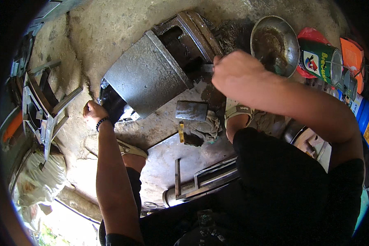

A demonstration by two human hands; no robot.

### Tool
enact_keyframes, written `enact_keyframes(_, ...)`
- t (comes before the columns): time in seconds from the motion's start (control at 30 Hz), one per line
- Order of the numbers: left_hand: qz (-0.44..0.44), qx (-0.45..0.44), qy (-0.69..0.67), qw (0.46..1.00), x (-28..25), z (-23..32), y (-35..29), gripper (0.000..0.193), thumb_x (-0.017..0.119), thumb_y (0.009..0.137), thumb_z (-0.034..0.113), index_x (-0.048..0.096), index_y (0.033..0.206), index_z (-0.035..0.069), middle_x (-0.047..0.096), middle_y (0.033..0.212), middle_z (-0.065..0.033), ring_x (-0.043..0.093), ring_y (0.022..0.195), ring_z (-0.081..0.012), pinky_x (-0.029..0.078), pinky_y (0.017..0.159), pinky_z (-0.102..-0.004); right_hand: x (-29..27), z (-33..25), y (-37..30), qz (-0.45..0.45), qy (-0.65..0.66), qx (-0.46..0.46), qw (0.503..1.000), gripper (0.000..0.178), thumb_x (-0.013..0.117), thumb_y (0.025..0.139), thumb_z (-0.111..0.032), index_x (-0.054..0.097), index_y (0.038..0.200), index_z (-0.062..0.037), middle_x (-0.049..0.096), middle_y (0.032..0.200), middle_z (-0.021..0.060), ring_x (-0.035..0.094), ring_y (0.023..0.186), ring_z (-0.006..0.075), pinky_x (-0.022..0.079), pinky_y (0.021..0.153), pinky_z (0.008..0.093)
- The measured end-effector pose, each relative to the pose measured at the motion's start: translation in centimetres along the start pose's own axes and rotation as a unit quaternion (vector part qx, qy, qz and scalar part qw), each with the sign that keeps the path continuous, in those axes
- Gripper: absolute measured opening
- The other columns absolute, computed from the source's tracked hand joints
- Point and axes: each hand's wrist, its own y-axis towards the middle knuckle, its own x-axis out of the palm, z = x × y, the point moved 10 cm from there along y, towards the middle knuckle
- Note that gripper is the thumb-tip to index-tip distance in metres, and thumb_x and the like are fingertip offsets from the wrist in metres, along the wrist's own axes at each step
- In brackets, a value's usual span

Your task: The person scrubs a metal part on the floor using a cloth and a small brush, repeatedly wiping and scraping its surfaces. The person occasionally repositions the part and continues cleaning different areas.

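A tapered grey metal housing (147, 76) with a wet-looking surface lies tilted on the floor in front of me. Its brown frame end (199, 33), with dark openings, points to the far right. My left hand (95, 112) is curled closed at the housing's near left end, by a dark cavity. Closed in a fist beside the frame end, my right hand (238, 74) grips what looks like a flat brush (207, 68). Its metal band shows left of the fist; the dark tip merges with the shadowed opening, and the handle is hidden.
A round metal pan (274, 43) with brownish residue lies at the far right, near a green tin (322, 63) and an orange object (351, 61). Between my feet are a dark rectangular block (191, 110) and a crumpled cloth (205, 129). A metal frame (49, 108) stands left.
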Motion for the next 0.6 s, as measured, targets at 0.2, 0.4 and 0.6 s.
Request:
enact_keyframes(0.2,-0.005,0.005,-0.019,1.0,0.0,0.1,-0.1,0.047,0.049,0.084,0.041,0.079,0.104,0.01,0.072,0.108,-0.0208,0.068,0.096,-0.0405,0.052,0.089,-0.0493,-2.1,-1.4,-0.4,0.105,0.032,-0.04,0.993,0.029,0.059,0.087,-0.013,0.072,0.102,0.008,0.073,0.097,0.0211,0.074,0.082,0.0266,0.059,0.065,0.0385)
enact_keyframes(0.4,0.003,-0.007,-0.025,1.0,0.5,-0.7,0.2,0.047,0.05,0.084,0.04,0.079,0.103,0.009,0.073,0.106,-0.0203,0.069,0.096,-0.0402,0.052,0.088,-0.0493,0.0,0.2,-0.3,0.02,-0.034,0.045,0.998,0.025,0.057,0.094,-0.015,0.074,0.098,0.0032,0.071,0.09,0.0176,0.073,0.075,0.0273,0.058,0.064,0.0403)
enact_keyframes(0.6,0.002,0.026,-0.023,0.999,0.4,-0.1,0.2,0.048,0.048,0.084,0.042,0.078,0.103,0.01,0.073,0.104,-0.0227,0.068,0.095,-0.0428,0.051,0.088,-0.0515,-1.4,0.4,-0.4,0.088,0.004,0.047,0.995,0.02,0.062,0.085,-0.013,0.075,0.091,0.0008,0.071,0.09,0.0176,0.073,0.074,0.0252,0.058,0.064,0.0378)
